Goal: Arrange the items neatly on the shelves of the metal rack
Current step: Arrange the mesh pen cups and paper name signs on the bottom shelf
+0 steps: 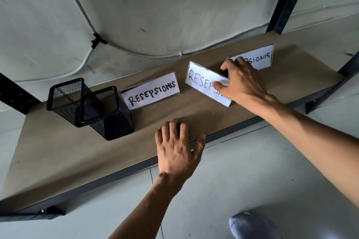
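Head view looks down on the wooden shelf (pixel 58 151) of the metal rack (pixel 287 0), whose dark posts rise at the back right corner and the left end. 3 white tent-shaped signs stand in a loose row along the middle of the board, each hand-lettered in black with "RESEPSIONIS". The left sign (pixel 153 91) stands upright and faces the front edge, just beside 2 black mesh holders. The right sign (pixel 260 58) stands near the back right corner, its first letters hidden behind the fingers. The middle sign (pixel 202 81) sits between them, turned at an angle to the other 2, its right part covered by the hand.

Both square mesh holders stand at the left part of the shelf; the rear mesh holder (pixel 64 99) and the front mesh holder (pixel 110 116) overlap in this view, so I cannot tell whether they touch.

The right hand (pixel 242 81) pinches the middle sign at its upper right, thumb on the lettered face and fingers curled over the top. The left hand (pixel 176 147) lies spread and relaxed on the front edge of the shelf, fingertips on the board, thumb along the rim, holding nothing.

A white cable (pixel 83 11) runs across the wall (pixel 174 6) behind
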Demonstrator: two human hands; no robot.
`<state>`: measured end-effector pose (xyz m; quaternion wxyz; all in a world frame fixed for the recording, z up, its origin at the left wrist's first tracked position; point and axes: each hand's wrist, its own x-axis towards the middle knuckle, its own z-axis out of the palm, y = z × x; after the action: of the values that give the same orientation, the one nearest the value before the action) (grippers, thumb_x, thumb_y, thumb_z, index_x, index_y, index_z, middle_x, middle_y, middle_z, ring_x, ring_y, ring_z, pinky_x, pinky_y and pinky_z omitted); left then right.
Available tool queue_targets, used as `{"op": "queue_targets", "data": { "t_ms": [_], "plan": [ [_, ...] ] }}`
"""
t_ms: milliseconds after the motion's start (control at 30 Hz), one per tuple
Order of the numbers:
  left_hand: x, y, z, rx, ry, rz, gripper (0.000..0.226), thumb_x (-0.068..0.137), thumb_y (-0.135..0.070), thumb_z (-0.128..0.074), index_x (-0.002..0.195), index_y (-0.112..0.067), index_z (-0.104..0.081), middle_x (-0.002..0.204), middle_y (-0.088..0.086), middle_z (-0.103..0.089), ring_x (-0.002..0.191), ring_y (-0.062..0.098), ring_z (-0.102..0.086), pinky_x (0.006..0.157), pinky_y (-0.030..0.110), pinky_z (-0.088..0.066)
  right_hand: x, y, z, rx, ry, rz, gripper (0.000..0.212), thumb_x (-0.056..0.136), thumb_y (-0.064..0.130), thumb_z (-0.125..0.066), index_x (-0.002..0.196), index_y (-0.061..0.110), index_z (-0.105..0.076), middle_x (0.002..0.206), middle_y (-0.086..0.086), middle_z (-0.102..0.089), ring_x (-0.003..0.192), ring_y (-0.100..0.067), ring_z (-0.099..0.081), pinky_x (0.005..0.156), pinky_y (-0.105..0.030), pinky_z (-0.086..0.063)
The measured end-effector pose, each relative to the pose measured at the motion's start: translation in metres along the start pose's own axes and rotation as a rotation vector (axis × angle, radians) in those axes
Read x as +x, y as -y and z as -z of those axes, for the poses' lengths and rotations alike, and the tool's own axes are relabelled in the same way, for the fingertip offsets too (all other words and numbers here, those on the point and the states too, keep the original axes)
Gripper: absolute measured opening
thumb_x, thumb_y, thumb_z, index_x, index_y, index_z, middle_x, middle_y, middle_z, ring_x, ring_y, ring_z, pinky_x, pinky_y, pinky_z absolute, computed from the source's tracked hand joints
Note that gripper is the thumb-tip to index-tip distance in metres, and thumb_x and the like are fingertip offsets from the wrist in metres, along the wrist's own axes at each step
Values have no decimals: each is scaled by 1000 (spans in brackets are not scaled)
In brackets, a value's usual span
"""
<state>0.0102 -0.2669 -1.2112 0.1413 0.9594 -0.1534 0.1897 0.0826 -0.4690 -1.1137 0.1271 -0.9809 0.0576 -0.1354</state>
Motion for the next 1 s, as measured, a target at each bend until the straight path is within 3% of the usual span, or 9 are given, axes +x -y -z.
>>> {"op": "queue_targets", "data": {
  "t_ms": [133, 267, 333, 533, 1000],
  "plan": [
    [0, 1, 0, 4, 1, -8, 45, 90, -56, -45, 101, -14, -57, 109, 8, -56, 95, 28, -46, 87, 40, -32, 20, 10, -1, -69, 106, 80, 43, 89, 35, -60, 125, 13, -53, 122, -8, -56, 114, -30, -51, 94, -39, -35],
    [-1, 1, 0, 6, 6, -8, 46, 89, -56, -45, 100, -13, -58, 109, 9, -57, 96, 29, -47, 88, 40, -34, 35, 12, -1, -108, 216, 98, 18, 88, 14, -56, 106, 12, -58, 106, -8, -67, 96, -29, -60, 77, -35, -39],
    [-1, 2, 0, 2, -6, -16, 46, 89, -55, -47, 100, -13, -59, 109, 9, -57, 96, 29, -47, 88, 41, -35, 37, 12, 1, -94, 250, 81, 19, 86, 8, -56, 104, 12, -58, 104, -8, -66, 93, -30, -61, 70, -31, -40],
    [-1, 2, -1, 7, -14, -21, 45, 88, -55, -49, 102, -13, -58, 108, 9, -57, 96, 29, -48, 87, 42, -36, 35, 17, 2, -44, 262, 126, 33, 76, -3, -56, 104, 15, -56, 106, -8, -64, 89, -27, -54, 68, -29, -35],
    [-3, 5, -3, 15, -5, -39, 47, 89, -56, -47, 103, -13, -58, 111, 10, -57, 100, 29, -45, 90, 42, -34, 39, 20, -3, -110, 207, 259, 38, 76, -8, -53, 106, 15, -54, 108, -6, -67, 96, -30, -59, 64, -32, -32]
  ]
}}
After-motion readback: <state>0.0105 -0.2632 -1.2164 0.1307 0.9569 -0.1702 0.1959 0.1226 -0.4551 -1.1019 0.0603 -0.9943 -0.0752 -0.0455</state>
